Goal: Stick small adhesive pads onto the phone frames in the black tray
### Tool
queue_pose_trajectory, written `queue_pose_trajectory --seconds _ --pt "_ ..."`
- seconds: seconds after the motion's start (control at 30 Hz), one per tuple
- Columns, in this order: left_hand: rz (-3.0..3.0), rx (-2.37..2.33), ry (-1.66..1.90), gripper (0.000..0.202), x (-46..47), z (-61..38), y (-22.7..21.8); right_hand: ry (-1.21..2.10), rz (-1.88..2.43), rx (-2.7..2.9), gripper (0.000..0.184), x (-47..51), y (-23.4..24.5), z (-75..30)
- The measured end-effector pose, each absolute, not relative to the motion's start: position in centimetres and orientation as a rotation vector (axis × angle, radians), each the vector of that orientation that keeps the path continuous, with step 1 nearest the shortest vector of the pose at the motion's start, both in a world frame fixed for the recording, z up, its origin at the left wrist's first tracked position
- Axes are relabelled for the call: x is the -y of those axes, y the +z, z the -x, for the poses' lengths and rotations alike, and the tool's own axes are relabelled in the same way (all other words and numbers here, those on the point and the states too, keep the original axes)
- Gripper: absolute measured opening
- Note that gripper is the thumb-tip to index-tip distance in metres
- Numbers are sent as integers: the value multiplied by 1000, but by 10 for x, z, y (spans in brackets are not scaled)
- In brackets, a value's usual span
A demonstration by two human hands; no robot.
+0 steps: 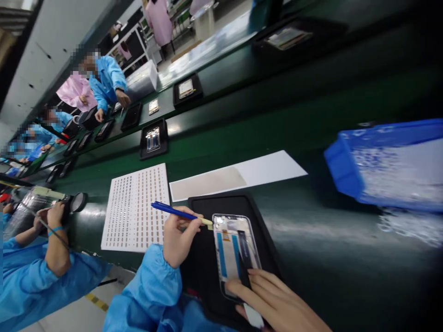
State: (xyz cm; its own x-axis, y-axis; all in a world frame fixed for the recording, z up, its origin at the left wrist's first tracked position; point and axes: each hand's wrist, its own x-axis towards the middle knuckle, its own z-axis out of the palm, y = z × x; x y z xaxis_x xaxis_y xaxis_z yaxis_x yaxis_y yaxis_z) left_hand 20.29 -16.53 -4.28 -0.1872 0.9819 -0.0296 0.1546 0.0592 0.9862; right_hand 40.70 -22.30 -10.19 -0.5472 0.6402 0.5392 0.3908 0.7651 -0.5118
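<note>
My left hand (180,237), in a light-blue sleeve, is closed round a blue pen-like tool (173,210). Its cream tip meets the upper left edge of an opened phone housing (226,256) with blue strips inside. This housing lies on a black tray (204,258) in front of me. Over its lower right part, my right hand (266,295) holds a slim tool (244,272), black toward the phone and pale at the other end. Whether it is a pair of tweezers I cannot make out. The right fingers also rest at the housing's lower edge.
Left of the tray lies a white sheet (138,207) with rows of small parts, and beyond is a white strip (238,175). A blue bin (346,170) stands at the right. Phones on black trays (162,150) line the green bench. Co-workers in blue (38,281) work at the left.
</note>
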Motion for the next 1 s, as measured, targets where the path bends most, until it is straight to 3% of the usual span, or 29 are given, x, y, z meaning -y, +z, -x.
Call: queue_pose_trajectory --seconds 0.23,0.53,1.0 --pt "-1554 -1467 1068 14 150 -218 -52 437 1217 1920 39 152 -92 -424" --pt "-1730 -1406 886 8 130 -235 -56 694 1220 1765 24 132 -102 -416" --pt "-2068 -1476 736 11 130 -240 -54 715 1197 1746 32 134 -99 -414"
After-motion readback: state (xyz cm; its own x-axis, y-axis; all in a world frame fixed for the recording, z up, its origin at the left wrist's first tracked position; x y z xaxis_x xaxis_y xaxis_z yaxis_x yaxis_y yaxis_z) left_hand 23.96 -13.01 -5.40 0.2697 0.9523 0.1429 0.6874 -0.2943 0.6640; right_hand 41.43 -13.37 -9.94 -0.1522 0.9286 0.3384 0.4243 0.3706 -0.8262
